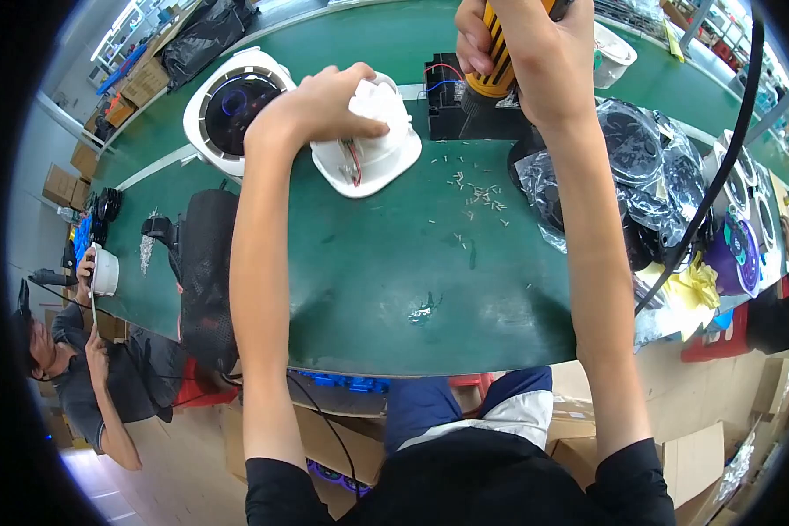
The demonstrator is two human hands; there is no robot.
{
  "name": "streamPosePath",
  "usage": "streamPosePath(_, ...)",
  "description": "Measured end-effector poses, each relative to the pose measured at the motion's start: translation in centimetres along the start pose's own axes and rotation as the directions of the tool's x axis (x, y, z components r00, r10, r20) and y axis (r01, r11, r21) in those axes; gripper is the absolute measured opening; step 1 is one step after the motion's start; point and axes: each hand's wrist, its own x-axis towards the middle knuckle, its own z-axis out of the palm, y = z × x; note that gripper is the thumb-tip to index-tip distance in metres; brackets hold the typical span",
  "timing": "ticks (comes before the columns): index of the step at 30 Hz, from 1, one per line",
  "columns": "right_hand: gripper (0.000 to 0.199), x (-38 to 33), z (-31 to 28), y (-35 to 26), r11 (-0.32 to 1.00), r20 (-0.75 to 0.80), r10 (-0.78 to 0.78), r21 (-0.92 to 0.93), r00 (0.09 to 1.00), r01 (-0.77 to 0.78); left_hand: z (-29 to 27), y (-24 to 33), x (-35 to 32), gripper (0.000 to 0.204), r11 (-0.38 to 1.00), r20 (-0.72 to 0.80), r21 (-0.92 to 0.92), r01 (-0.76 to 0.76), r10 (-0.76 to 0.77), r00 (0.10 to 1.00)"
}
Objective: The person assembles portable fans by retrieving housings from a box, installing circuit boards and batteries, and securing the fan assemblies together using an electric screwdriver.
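My left hand (pixel 316 105) is closed over the top of a white plastic housing (pixel 386 156) with a wide base, and red wires show at its near side. In my right hand (pixel 548 66) is a yellow and black electric screwdriver (pixel 498 77), pointing down. Its lower end is over a black block (pixel 451 124) with a red and a blue wire at its left side; the tip itself is hard to make out. Small loose screws (pixel 484 197) lie scattered on the green table in front of the block.
Another white housing with a dark round top (pixel 237 105) stands left. A black mesh bag (pixel 209 272) lies near the left edge. Plastic-wrapped black round parts (pixel 631 145) are piled right, under a hanging black cable (pixel 735 140). A co-worker (pixel 105 368) holds a white part at left.
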Motion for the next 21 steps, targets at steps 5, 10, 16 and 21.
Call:
streamPosePath(5, 0.026, 0.5, -1.0, -0.3, 0.999, 0.029, 0.006, -0.041, 1.000, -0.005, -1.4, -1.2, 7.6, 0.087, 0.993, 0.199, 0.053, -0.110, 0.098, 0.975)
streamPosePath(10, 0.025, 0.8, -1.2, -0.1, 0.999, 0.035, -0.037, 0.009, 0.999, 0.037, -1.3, -3.4, 15.5, 0.086, 0.996, 0.136, 0.008, -0.084, 0.083, 0.987)
streamPosePath(16, 0.021, -0.2, -0.5, -1.5, 0.995, 0.096, -0.059, 0.081, 0.994, 0.051, 0.3, -14.1, 24.1, 0.078, 1.000, -0.093, -0.027, -0.004, 0.001, 0.996)
streamPosePath(21, 0.059, 1.8, -2.9, 4.4, 0.957, 0.239, -0.212, -0.147, 0.948, 0.251, 4.7, -7.5, 23.1, 0.084, 0.932, -0.321, 0.252, 0.262, -0.175, 0.931)
